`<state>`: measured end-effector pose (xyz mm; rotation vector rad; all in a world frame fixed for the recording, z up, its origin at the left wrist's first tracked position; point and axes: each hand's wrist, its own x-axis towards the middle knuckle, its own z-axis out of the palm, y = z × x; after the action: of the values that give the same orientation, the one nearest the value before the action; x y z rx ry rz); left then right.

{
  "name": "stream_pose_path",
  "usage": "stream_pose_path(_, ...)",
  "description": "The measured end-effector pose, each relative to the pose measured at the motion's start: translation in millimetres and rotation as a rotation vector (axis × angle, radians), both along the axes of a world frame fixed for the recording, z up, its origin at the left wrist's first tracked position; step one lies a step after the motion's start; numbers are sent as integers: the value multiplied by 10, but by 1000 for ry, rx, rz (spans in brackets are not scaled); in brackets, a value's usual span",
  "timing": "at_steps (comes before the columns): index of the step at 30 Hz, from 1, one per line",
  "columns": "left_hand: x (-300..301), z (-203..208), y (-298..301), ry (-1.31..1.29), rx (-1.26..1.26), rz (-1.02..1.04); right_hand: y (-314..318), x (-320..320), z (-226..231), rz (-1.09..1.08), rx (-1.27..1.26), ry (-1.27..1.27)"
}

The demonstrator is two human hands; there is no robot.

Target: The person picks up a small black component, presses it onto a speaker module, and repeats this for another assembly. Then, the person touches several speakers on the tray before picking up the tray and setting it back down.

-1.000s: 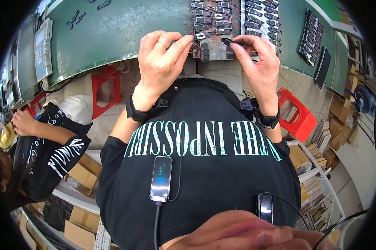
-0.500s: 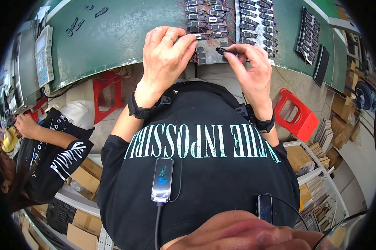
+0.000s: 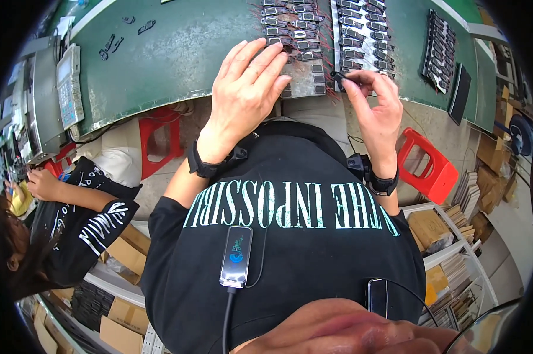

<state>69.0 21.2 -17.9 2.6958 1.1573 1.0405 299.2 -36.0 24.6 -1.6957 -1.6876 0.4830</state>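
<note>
My left hand [image 3: 243, 88] is stretched out flat, palm down, with its fingertips over the left row of small black speakers [image 3: 305, 45] with thin red wires. Those speakers lie in two columns on a grey metal plate [image 3: 302, 82]; bare grey rectangles show at its near end. Between thumb and fingers, my right hand [image 3: 377, 109] pinches a small black part [image 3: 337, 76] just right of the plate's near corner. Its far end sticks out to the left, while the rest is hidden by my fingers. Part of the left column is covered by my left hand.
More wired speakers line a white strip [image 3: 364, 44] to the right. Beyond it lie a packed black tray [image 3: 437, 50] and a dark flat panel [image 3: 459, 94]. Loose black pieces [image 3: 146, 26] lie far left, near a keypad device [image 3: 69, 85]. Red stools [image 3: 427, 166] stand below the green table; a co-worker sits left.
My left hand has opened from a pinch at a speaker to outstretched fingers. My right hand has moved right with the black part, away from the plate's middle.
</note>
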Motion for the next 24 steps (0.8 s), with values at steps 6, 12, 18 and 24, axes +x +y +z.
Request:
stream_pose_path(6,-7,-13,-71,45,-70,4,29,28,-45,13,-1,3)
stream_pose_path(12,37,-1,-91,53,-46,3,-11,66,-55,18,-17,9)
stream_pose_path(18,141,57,-29,-18,73,-19,13,108,-93,-16,-10,57)
stream_pose_path(24,427,99,27,57,78,-115,-2,167,-72,-25,11,47)
